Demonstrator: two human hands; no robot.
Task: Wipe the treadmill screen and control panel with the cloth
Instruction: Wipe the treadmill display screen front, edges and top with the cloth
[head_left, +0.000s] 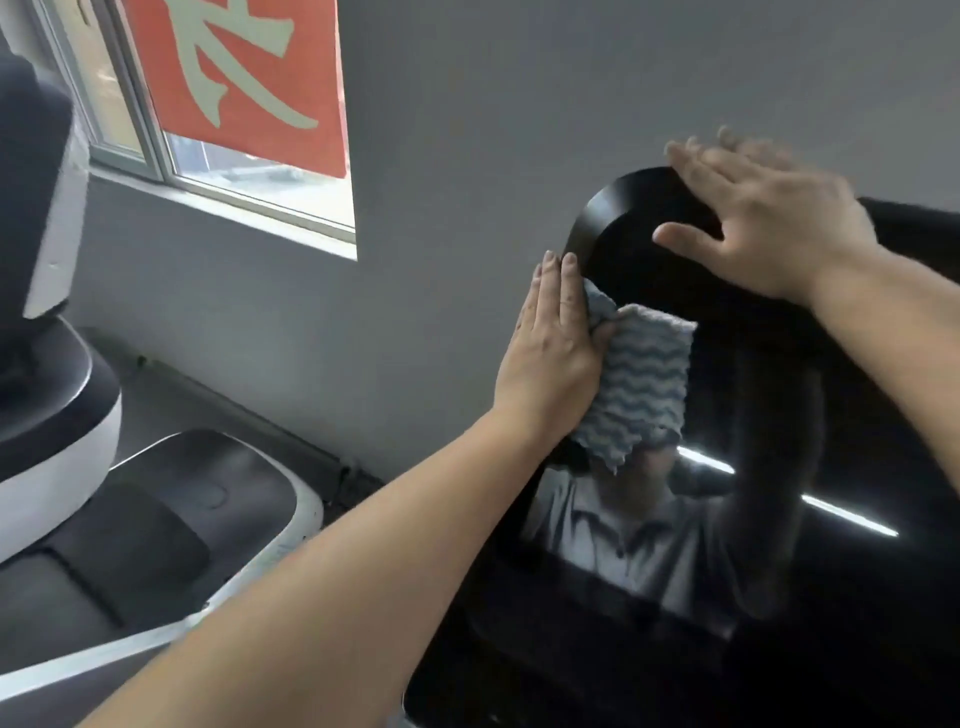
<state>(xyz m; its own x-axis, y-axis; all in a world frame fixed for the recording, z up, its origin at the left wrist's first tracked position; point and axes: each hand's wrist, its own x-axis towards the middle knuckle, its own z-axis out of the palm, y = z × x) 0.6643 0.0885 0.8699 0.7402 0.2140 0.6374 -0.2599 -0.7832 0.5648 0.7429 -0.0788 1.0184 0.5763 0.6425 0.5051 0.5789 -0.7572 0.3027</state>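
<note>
I am looking at the cloth (641, 384), blue-and-white and wavy-striped, which is hanging against the upper left part of the black screen (779, 415), near its rounded top corner. My left hand (553, 353) is gripping it: the thumb is curling into the cloth while the other fingers are lying straight along the screen's left edge. My right hand (763, 218) is resting flat on the top rim of the screen, fingers straight and spread, holding nothing; it is slightly blurred. The right forearm is crossing over the upper right of the screen and hiding that part of it. The glossy glass is reflecting a person in a grey collared shirt and two bright light strips, and the cloth is covering the top of that reflection. The panel below the screen is sitting in dark shadow and I cannot make out its details. Behind the screen a grey wall (467, 130) is standing. Up to the left a window (208, 156) is carrying a red sign (244, 78) with pale lettering. At far left a white-and-black machine (78, 415) is sitting on the floor.
</note>
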